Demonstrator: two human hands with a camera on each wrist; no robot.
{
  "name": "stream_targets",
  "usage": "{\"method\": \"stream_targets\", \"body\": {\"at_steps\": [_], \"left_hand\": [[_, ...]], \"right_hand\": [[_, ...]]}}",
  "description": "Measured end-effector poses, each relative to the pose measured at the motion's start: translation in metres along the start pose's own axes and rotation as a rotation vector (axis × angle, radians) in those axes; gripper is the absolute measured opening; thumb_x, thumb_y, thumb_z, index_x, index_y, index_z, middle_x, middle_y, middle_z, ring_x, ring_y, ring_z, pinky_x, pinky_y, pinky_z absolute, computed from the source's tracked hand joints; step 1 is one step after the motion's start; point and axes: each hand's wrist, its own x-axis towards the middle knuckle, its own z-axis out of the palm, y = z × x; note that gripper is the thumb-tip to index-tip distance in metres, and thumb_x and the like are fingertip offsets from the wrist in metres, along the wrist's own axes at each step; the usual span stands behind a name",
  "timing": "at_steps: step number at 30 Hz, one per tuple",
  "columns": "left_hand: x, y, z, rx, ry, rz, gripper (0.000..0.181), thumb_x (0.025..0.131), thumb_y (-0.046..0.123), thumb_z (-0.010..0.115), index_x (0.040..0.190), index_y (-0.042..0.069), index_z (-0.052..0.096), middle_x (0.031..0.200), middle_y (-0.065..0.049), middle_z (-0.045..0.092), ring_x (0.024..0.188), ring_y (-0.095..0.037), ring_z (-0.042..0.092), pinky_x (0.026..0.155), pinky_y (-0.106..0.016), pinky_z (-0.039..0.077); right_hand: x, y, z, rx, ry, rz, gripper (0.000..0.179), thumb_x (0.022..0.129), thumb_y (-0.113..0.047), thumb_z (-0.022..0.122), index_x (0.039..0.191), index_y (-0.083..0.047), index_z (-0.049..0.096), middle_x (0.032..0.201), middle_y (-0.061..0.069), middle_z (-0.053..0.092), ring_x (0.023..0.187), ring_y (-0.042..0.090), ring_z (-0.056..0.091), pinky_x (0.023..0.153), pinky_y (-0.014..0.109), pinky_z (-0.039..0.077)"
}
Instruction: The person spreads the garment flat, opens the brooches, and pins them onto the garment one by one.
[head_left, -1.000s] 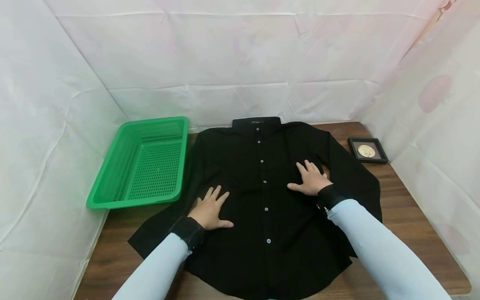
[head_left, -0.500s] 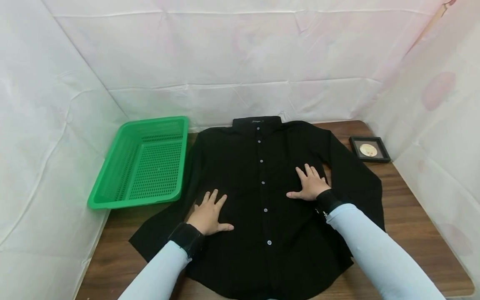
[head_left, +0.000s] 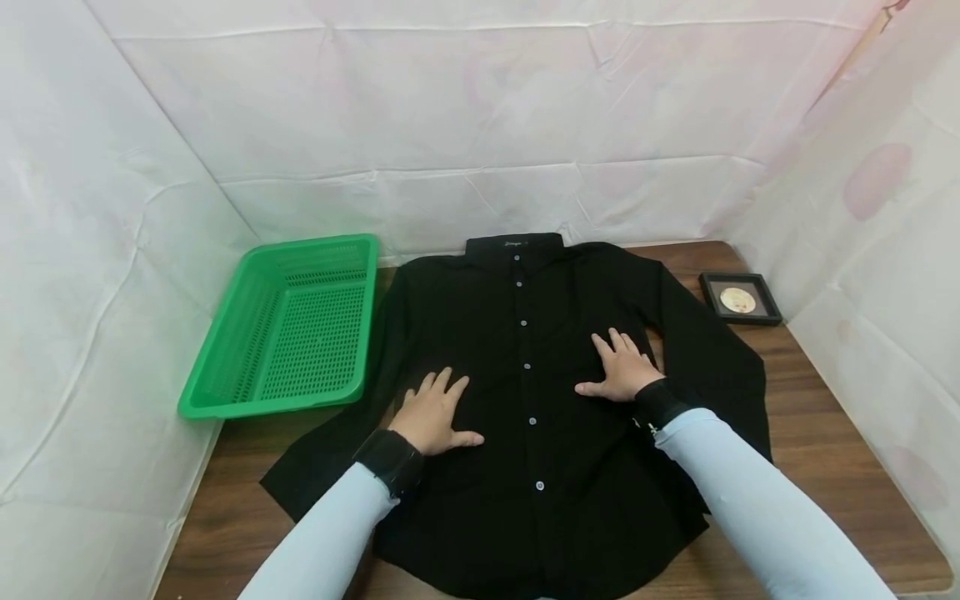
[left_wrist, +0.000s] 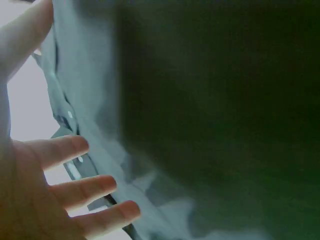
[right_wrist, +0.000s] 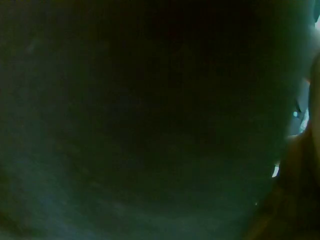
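A black button-up shirt [head_left: 487, 350] lies spread front up on the wooden table, its collar towards the back wall and a row of pale buttons down its middle. My left hand [head_left: 433, 415], fingers spread, rests on the left half of the shirt. On the opposite half, higher up near the chest, my right hand [head_left: 619, 367] lies with its fingers fanned out. Neither hand grips the cloth. In the left wrist view the straight fingers [left_wrist: 85, 192] show close over the fabric. Dark cloth fills most of the right wrist view.
A green plastic basket [head_left: 193, 398] stands at the back left, overlapping the shirt's left sleeve in this view. At the back right is a small black frame [head_left: 767, 319] with a round gold piece inside. White sheeting [head_left: 480, 108] walls the table [head_left: 832, 467] in.
My left hand first slid slightly back towards me, then moved forward and right over the shirt. The right hand shifted a little towards me, then stayed put.
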Motion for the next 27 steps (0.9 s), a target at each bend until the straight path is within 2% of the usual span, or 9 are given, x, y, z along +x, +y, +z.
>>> {"method": "stream_targets", "body": {"at_steps": [5, 12, 18, 22, 27], "left_hand": [[0.031, 0.016, -0.003, -0.003, 0.009, 0.051, 0.100, 0.073, 0.073, 0.065, 0.151, 0.018, 0.034, 0.155, -0.017, 0.025, 0.139, -0.041, 0.026, 0.103, -0.062, 0.032], [0.064, 0.032, -0.001, -0.021, -0.012, 0.047, 0.104, 0.071, 0.076, 0.063, 0.153, 0.022, 0.027, 0.158, -0.015, 0.016, 0.143, -0.040, 0.017, 0.103, -0.066, 0.027], [0.077, 0.038, 0.003, 0.008, -0.041, 0.051, 0.108, 0.069, 0.080, 0.060, 0.154, 0.025, 0.024, 0.159, -0.015, 0.014, 0.142, -0.043, 0.018, 0.099, -0.068, 0.031], [0.085, 0.036, 0.014, 0.031, -0.058, 0.029, 0.112, 0.065, 0.084, 0.058, 0.154, 0.027, 0.023, 0.160, -0.014, 0.011, 0.142, -0.045, 0.015, 0.096, -0.072, 0.029], [0.088, 0.034, 0.025, 0.079, -0.026, 0.022, 0.117, 0.061, 0.088, 0.056, 0.154, 0.027, 0.021, 0.160, -0.016, 0.009, 0.142, -0.046, 0.012, 0.093, -0.076, 0.027]], "right_hand": [[0.001, 0.003, -0.019, 0.060, 0.052, -0.027, 0.093, 0.088, -0.051, 0.064, 0.152, 0.000, 0.019, 0.153, 0.032, 0.011, 0.137, 0.052, 0.016, 0.106, 0.064, 0.022], [-0.003, 0.012, -0.048, 0.092, 0.108, 0.004, 0.082, 0.093, -0.044, 0.060, 0.150, 0.003, 0.023, 0.151, 0.031, 0.021, 0.135, 0.049, 0.025, 0.105, 0.062, 0.025], [0.000, 0.023, -0.065, 0.095, 0.159, 0.022, 0.074, 0.096, -0.042, 0.056, 0.147, 0.006, 0.029, 0.146, 0.031, 0.031, 0.132, 0.048, 0.031, 0.105, 0.060, 0.027], [0.000, 0.038, -0.077, 0.135, 0.224, 0.051, 0.069, 0.098, -0.042, 0.052, 0.144, 0.005, 0.034, 0.137, 0.032, 0.042, 0.121, 0.047, 0.044, 0.097, 0.060, 0.036], [-0.002, 0.062, -0.091, 0.164, 0.307, 0.125, 0.065, 0.100, -0.044, 0.046, 0.141, 0.005, 0.039, 0.122, 0.031, 0.055, 0.103, 0.045, 0.055, 0.085, 0.057, 0.043]]}}
